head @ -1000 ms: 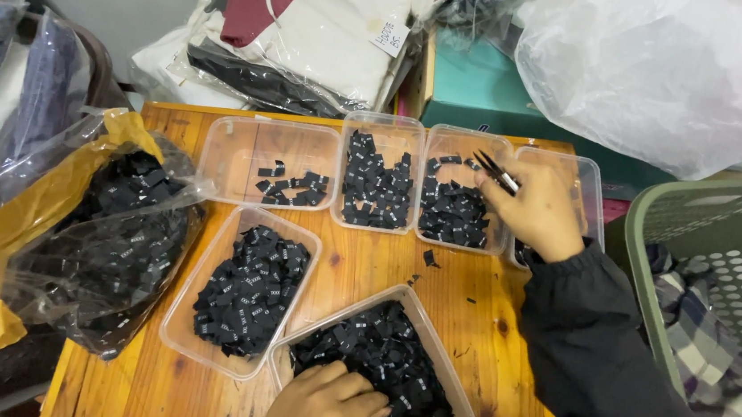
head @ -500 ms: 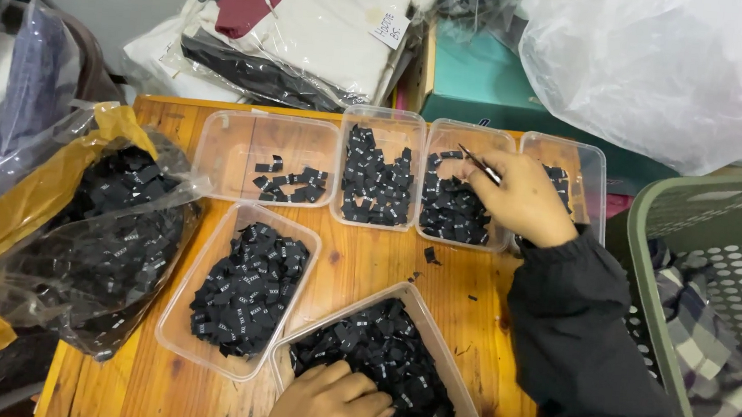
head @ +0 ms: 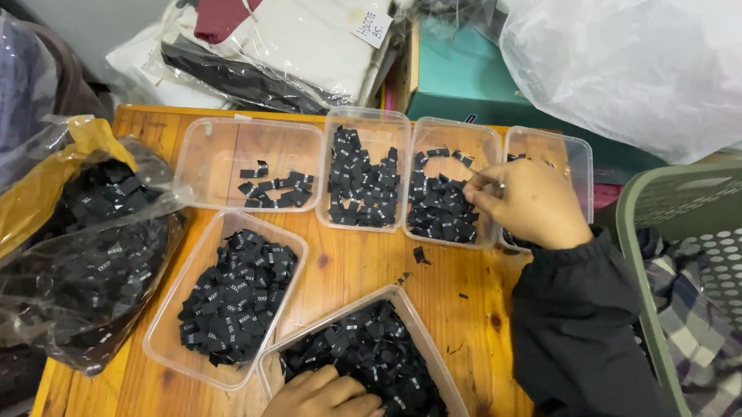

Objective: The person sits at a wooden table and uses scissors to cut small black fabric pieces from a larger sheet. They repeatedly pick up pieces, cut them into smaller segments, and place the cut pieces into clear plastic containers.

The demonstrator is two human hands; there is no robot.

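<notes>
We are bringing our right hand (head: pixel 528 202), pinched on tweezers (head: pixel 480 171), leftward over the far-edge trays (head: pixel 449 184), while our left hand (head: pixel 322 410), fingers curled, is resting in the near-edge labels (head: pixel 375 361).

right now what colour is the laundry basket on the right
The laundry basket is olive green with a perforated wall; the head view shows it at the right edge.

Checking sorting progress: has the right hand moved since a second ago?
Yes. The right hand has shifted left and slightly down, from the gap between the two rightmost trays to over the third tray's right edge.
</notes>
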